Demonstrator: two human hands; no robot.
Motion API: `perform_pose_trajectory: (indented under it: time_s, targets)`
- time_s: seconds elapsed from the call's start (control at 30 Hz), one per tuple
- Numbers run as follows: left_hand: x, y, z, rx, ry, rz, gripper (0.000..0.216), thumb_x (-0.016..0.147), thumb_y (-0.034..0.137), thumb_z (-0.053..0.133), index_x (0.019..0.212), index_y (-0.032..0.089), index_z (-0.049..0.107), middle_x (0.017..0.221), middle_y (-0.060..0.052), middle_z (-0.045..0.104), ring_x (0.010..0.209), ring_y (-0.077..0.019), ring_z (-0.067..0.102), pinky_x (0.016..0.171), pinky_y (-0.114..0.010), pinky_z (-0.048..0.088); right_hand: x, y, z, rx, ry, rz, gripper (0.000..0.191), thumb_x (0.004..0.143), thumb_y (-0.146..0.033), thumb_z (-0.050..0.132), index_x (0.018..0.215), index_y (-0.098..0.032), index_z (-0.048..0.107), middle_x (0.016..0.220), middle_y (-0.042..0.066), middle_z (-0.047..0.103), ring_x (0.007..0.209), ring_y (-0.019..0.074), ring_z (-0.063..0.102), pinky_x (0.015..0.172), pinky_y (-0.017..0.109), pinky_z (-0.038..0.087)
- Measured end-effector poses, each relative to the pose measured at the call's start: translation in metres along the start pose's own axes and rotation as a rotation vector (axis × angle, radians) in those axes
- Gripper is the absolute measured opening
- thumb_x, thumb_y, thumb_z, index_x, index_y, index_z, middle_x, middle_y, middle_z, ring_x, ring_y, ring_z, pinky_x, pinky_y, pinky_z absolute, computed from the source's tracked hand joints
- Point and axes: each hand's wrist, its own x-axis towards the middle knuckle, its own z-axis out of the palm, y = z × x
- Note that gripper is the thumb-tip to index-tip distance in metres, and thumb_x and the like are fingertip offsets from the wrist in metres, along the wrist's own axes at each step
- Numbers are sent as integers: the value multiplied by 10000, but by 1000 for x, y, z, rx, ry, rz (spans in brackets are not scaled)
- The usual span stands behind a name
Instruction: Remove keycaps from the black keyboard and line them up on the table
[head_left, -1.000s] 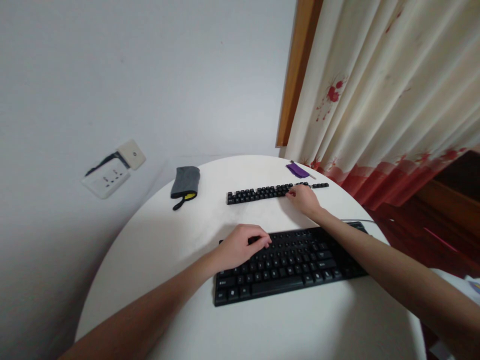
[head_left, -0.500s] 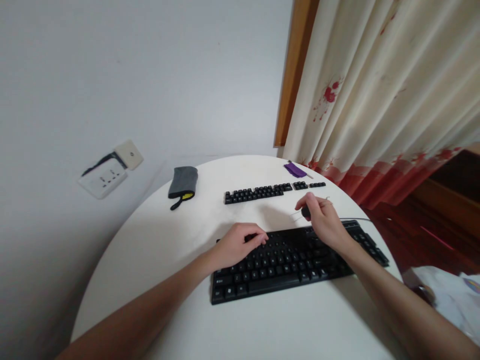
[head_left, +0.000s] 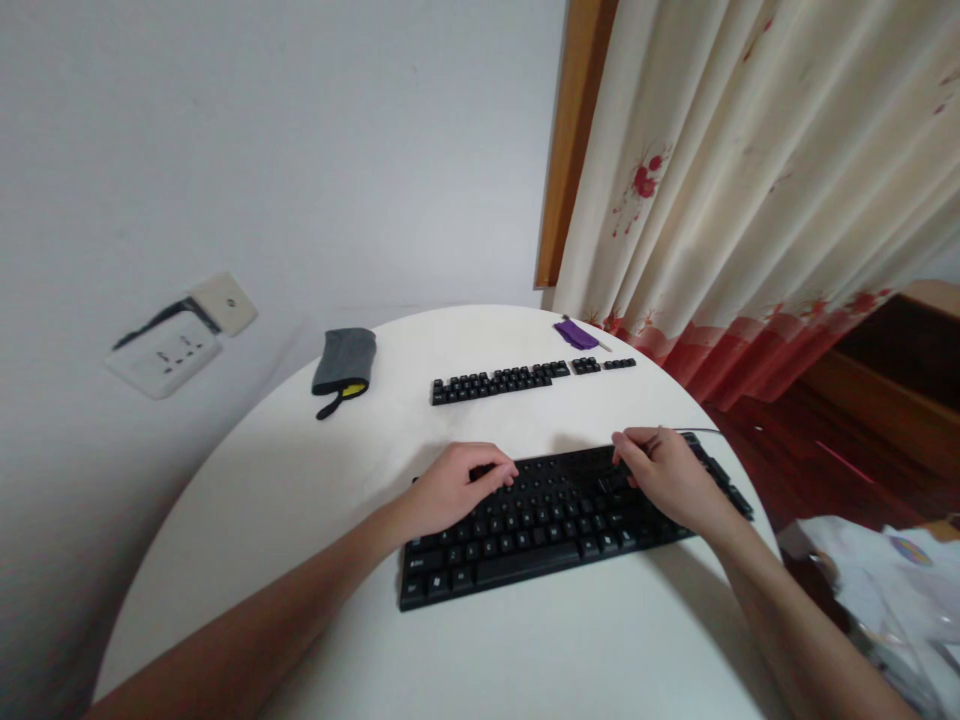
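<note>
A black keyboard point(head_left: 525, 545) lies on the white round table, with its upper rows partly bare of keycaps. My left hand point(head_left: 454, 490) rests over its back left part, thumb and fingers bent together against the keyboard. Over the right half of the keyboard, my right hand point(head_left: 667, 475) is closed around a wire keycap puller, whose handle is mostly hidden by the fingers. The puller's wire end points down at the keys and is hard to make out. Behind the keyboard, removed keycaps point(head_left: 495, 382) stand in rows.
A grey pouch point(head_left: 345, 360) with a black loop lies at the table's point(head_left: 300, 500) back left. A purple brush-like item point(head_left: 576, 333) is at the back right. A wall socket point(head_left: 165, 355) is on the left, a curtain point(head_left: 675, 200) on the right. White bags point(head_left: 885, 570) sit beyond the table.
My right hand has come down and nearer with the keycap puller, from above the table behind the keyboard to the keys. My left hand keeps its place. The view has shifted slightly right.
</note>
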Motion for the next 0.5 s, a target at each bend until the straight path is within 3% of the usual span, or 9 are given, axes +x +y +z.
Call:
perform_pose_trajectory:
  time_s: [0.17,0.4,0.5]
  targets:
    - [0,1,-1,-1,-8,0,249,974,301,508,911,189,721,913,-33,750,870,-164,688,821,-287,514,-2,-7,7,-15,-45,-41,399,939,-413,437,618,-211,559,472,-15,516,454,149,463,496,271,332]
    - [1,0,0,6,-2,-3,248,968,308,513,917,189,725,914,-36,753,872,-169,689,815,-284,516,-9,-14,17,-291,13,-158,376,955,-374,405,609,-233,452,527,6,517,508,170,453,565,303,295]
    - [1,0,0,10,-5,1,241,968,299,515,915,189,723,916,-33,753,871,-166,688,817,-282,513,-6,-10,17,-238,6,-140,358,953,-369,410,626,-230,457,528,-1,503,518,167,450,563,296,301]
